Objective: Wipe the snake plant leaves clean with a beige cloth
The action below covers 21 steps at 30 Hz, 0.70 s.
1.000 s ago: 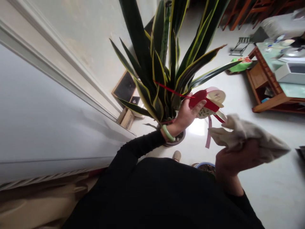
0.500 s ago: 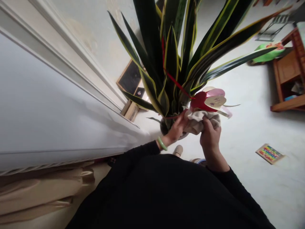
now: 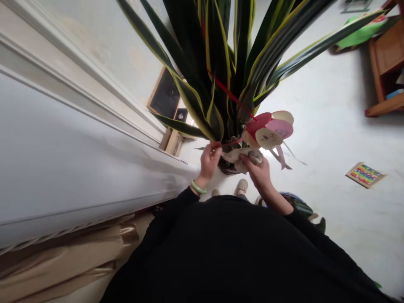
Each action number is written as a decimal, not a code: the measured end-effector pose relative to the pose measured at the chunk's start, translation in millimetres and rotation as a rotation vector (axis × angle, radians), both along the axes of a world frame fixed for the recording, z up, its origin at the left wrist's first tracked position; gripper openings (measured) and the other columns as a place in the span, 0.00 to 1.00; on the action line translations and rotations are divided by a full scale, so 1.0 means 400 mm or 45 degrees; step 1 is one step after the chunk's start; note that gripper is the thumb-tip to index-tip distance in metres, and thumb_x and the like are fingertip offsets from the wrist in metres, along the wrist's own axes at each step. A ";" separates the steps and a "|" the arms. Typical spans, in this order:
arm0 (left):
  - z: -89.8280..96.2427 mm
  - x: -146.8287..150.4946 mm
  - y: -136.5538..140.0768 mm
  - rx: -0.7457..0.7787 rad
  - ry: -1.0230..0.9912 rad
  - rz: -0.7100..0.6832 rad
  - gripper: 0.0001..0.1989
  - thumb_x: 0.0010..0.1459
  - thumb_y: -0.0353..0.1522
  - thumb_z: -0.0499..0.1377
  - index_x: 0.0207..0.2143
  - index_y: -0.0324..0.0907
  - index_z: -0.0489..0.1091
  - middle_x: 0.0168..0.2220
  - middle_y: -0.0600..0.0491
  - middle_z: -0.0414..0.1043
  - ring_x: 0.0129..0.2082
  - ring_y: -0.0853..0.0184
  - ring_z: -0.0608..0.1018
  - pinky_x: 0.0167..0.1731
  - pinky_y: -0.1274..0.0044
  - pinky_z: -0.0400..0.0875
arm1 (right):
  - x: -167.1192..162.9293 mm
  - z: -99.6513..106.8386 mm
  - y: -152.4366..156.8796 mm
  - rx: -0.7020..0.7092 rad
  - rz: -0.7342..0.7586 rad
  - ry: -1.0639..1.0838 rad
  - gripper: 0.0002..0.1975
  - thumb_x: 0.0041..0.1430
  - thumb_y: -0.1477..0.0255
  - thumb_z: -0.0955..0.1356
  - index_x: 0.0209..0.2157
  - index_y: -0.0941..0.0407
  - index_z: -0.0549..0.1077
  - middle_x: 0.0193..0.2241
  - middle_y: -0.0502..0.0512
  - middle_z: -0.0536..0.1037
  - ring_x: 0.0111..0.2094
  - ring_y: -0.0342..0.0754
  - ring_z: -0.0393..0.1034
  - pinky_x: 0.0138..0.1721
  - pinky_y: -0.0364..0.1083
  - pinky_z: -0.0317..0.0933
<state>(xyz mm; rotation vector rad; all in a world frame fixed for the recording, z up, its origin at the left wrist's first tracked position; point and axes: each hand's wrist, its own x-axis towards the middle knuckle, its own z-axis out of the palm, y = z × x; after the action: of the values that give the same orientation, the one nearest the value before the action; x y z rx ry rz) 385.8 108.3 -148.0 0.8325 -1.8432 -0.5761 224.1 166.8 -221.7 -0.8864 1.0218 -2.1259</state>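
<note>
Your two hands meet at the foot of the snake plant (image 3: 227, 63), just above its pot (image 3: 227, 167). Your right hand (image 3: 259, 170) has its fingers clenched on a beige cloth (image 3: 235, 155) stretching leftward, while your left hand (image 3: 208, 162) pinches the red ribbon (image 3: 227, 94) that climbs through the leaves. Heart-shaped tags (image 3: 268, 128) hang just above the right hand.

Pale glossy floor (image 3: 331, 139), cream panelled wall (image 3: 94, 46), wooden shelf unit (image 3: 386, 67) at far right.
</note>
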 end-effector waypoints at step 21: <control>0.079 0.011 0.007 -0.619 0.162 0.228 0.16 0.70 0.44 0.64 0.54 0.47 0.76 0.55 0.45 0.73 0.59 0.56 0.77 0.66 0.60 0.72 | 0.079 0.239 -0.060 -0.526 0.073 0.255 0.33 0.71 0.45 0.66 0.71 0.42 0.70 0.76 0.50 0.66 0.78 0.52 0.58 0.81 0.58 0.51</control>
<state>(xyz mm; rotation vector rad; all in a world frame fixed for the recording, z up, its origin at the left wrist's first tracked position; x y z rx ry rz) 390.1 111.1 -116.2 0.6061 -1.6705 -0.0556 255.8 142.9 -126.2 -1.3297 0.6442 -2.2723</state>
